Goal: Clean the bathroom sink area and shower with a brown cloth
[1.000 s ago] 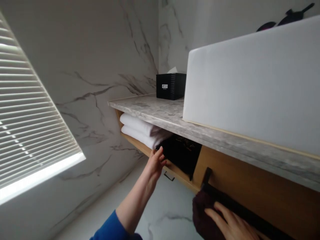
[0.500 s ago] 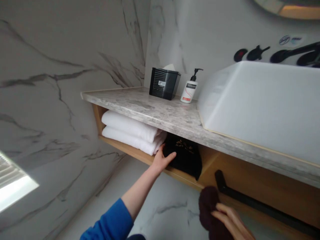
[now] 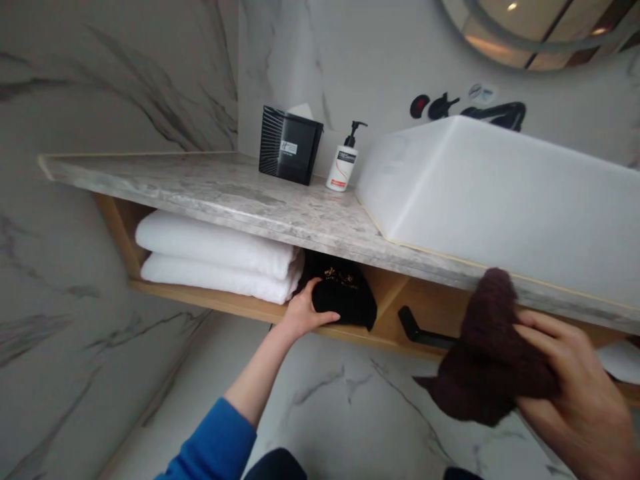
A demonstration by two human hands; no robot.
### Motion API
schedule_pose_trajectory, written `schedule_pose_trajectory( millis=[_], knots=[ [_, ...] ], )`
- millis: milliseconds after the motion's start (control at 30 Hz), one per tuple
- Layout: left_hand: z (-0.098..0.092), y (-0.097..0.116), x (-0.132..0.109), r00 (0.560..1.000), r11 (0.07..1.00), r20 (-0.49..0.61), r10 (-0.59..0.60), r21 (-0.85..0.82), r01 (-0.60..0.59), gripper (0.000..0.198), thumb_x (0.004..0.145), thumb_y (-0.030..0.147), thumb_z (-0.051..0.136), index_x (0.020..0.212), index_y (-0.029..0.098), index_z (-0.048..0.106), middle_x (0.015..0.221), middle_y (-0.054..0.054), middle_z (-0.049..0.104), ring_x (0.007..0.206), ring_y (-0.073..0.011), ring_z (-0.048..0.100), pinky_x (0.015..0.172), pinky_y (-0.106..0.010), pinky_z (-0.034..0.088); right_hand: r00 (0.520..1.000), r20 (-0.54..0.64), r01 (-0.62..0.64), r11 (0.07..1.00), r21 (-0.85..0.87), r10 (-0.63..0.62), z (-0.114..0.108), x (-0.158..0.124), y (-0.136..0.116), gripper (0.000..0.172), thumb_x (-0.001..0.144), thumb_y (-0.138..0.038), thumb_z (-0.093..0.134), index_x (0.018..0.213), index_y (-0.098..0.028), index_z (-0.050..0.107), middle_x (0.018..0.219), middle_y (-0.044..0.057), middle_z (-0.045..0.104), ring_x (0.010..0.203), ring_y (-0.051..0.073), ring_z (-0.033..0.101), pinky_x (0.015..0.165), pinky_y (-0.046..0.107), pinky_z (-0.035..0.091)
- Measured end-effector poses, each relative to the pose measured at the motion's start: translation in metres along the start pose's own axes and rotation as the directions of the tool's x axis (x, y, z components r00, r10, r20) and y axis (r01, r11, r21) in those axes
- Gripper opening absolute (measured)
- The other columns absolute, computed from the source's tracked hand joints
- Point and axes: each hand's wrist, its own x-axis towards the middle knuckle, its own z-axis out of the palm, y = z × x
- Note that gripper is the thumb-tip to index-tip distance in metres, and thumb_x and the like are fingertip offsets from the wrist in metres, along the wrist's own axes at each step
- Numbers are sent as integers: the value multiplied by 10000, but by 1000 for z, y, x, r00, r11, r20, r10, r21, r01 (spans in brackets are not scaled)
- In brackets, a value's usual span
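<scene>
My left hand (image 3: pixel 304 312) reaches into the shelf below the counter, thumb and fingers spread against a black cloth bag (image 3: pixel 345 297) with gold lettering. Some of its fingertips are hidden between the bag and a stack of folded white towels (image 3: pixel 215 253). A crumpled dark maroon cloth (image 3: pixel 493 357) hangs from my right hand (image 3: pixel 575 387), gripped between thumb and fingers. This hand is in front of the counter edge, under the sink.
On the grey stone counter (image 3: pixel 200 190) stand a black tissue box (image 3: pixel 290 147) and a white pump bottle (image 3: pixel 342 167), left of the white basin (image 3: pixel 500 193). A black towel bar (image 3: pixel 425 337) juts out below. Black taps (image 3: pixel 443 107) and a round mirror (image 3: pixel 550 33) are on the wall.
My right hand has risen with the maroon cloth, from below the towel bar to the counter edge. My left hand remains at the black bag. The view has shifted to the right.
</scene>
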Motion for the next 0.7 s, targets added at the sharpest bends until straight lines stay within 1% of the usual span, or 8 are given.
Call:
schedule_pose_trajectory(
  millis=[67, 133, 300, 400, 500, 600, 633, 700],
  knots=[
    [-1, 2, -3, 999, 997, 5, -39, 69, 38, 829, 466, 413, 843, 1208, 231, 520, 954, -87, 634, 932, -336, 593, 878, -456, 441, 996, -32, 85, 996, -10, -85, 2, 2, 5, 433, 745, -236, 462, 1170, -321, 448, 1082, 122, 532, 1007, 274, 555, 835, 436, 462],
    [-5, 7, -13, 999, 995, 12, -52, 91, 51, 816, 474, 422, 833, 1190, 223, 495, 903, -67, 623, 876, -305, 596, 822, -425, 461, 993, -57, 98, 995, -17, -99, 13, -5, 14, 453, 742, -200, 456, 1186, -289, 437, 1085, 132, 524, 998, 283, 555, 830, 442, 461],
    [-12, 16, -72, 995, 991, -48, -90, 98, 95, 762, 501, 330, 808, 1161, 203, 448, 1046, -71, 590, 986, -273, 555, 884, -409, 435, 991, -12, 132, 990, 49, -132, 65, -28, 34, 391, 744, -194, 397, 1133, -202, 437, 1064, 129, 538, 943, 295, 583, 772, 430, 490],
    [-4, 16, -103, 978, 986, -158, -134, -124, 115, 810, 558, 389, 790, 1242, 191, 406, 1249, -113, 523, 1177, -280, 473, 1014, -393, 365, 992, -58, 116, 991, 72, -112, 82, -34, 35, 368, 787, -222, 389, 1151, -181, 422, 1065, 148, 535, 929, 323, 582, 753, 452, 494],
    [9, 15, -110, 915, 848, -222, -337, -494, 192, 864, 630, 543, 724, 1314, 185, 336, 1348, -139, 455, 1232, -281, 448, 1024, -363, 373, 990, -75, 125, 987, 98, -118, 84, -34, 36, 401, 801, -238, 390, 1198, -186, 404, 1064, 160, 530, 914, 345, 582, 739, 474, 495],
    [19, 21, -105, 820, 630, -142, -554, -715, 302, 992, 623, 487, 764, 1386, 221, 190, 1353, -149, 459, 1123, -264, 550, 932, -355, 456, 991, -61, 123, 986, 117, -116, 85, -36, 39, 477, 800, -251, 389, 1276, -232, 374, 1086, 146, 528, 931, 352, 579, 747, 487, 496],
    [21, 24, -104, 817, 599, -108, -566, -736, 317, 988, 626, 435, 775, 1391, 218, 189, 1342, -149, 478, 1096, -258, 570, 915, -351, 467, 993, -62, 112, 985, 128, -105, 86, -38, 40, 503, 799, -259, 392, 1301, -252, 363, 1094, 139, 527, 939, 354, 577, 755, 492, 494],
    [26, 29, -108, 846, 585, -29, -533, -734, 344, 854, 639, 340, 760, 1347, 177, 311, 1267, -143, 555, 1059, -256, 593, 900, -347, 473, 994, -82, 81, 984, 158, -69, 89, -40, 41, 540, 793, -268, 405, 1331, -287, 353, 1095, 126, 531, 951, 359, 572, 779, 502, 483]
  ],
)
